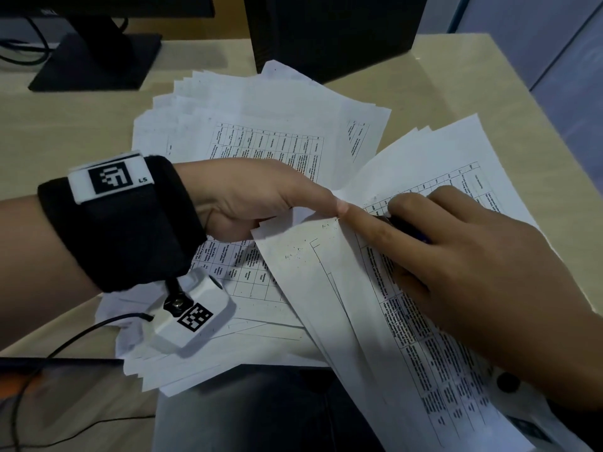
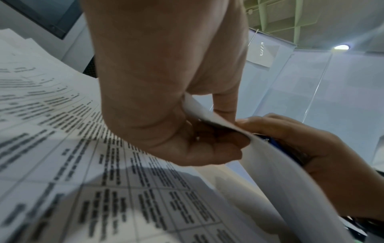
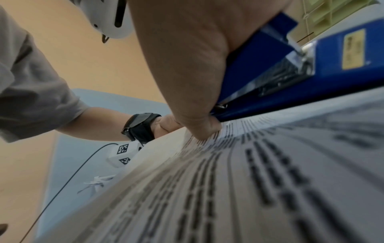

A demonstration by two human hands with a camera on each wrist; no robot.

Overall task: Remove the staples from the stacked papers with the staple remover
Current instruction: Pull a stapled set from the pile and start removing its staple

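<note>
Starting at the left, a black monitor stand [image 1: 98, 57] is on the beige table [image 1: 65, 125] at the far side, and a dark cable [image 1: 81, 334] runs over the near edge. The left hand [image 1: 248, 197], which wears a black wrist strap [image 1: 124, 230] with a white camera unit [image 1: 192, 311], pinches the corner of the top sheets [image 1: 293, 230] between thumb and fingers and lifts this corner a little; the left wrist view shows the paper [image 2: 209, 118] bent over the fingers [image 2: 207, 148]. Under this hand the stacked papers [image 1: 261, 125] lie spread like a fan in the middle of the table, printed with tables of small text. A dark computer case [image 1: 332, 31] stands behind them. To the right, the right hand [image 1: 473, 265] lies on another bundle of printed sheets [image 1: 424, 353], its index finger [image 1: 365, 223] pointing at the lifted corner and touching the left thumb. This hand grips the blue staple remover [image 3: 290, 78], which rests against the paper just beside the corner; in the head view only a small dark blue part [image 1: 408, 230] shows under the fingers
</note>
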